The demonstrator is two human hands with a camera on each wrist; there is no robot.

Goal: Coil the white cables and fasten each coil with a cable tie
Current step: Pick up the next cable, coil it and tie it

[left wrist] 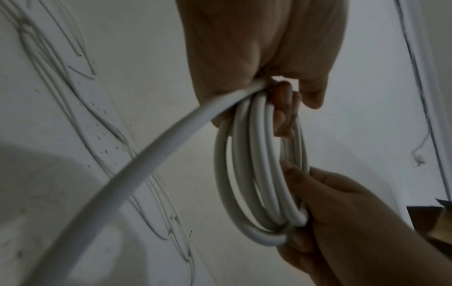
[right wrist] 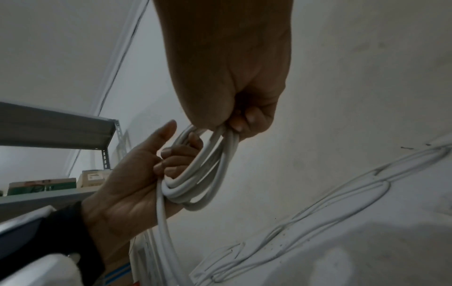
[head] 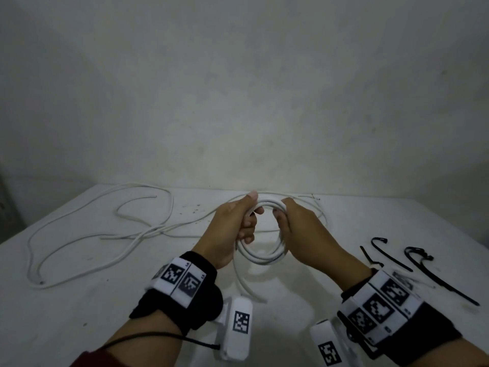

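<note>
A coil of white cable (head: 264, 256) is held upright above the table between both hands. My left hand (head: 239, 223) grips its left side, fingers curled through the loops and thumb on top. My right hand (head: 296, 226) grips the right side. In the left wrist view the coil (left wrist: 247, 174) hangs from the left hand (left wrist: 269, 58) and the right hand (left wrist: 342, 222) clasps its lower part. A free tail (left wrist: 146, 164) runs out of the left grip toward the camera. The right wrist view shows the right hand (right wrist: 232, 77) closed over the coil (right wrist: 210, 174).
More loose white cable (head: 105, 234) lies in wide loops across the left and back of the white table (head: 132, 313). Several black cable ties (head: 391, 258) lie at the right near the table edge. A grey metal shelf (right wrist: 49, 127) with boxes stands off to the side.
</note>
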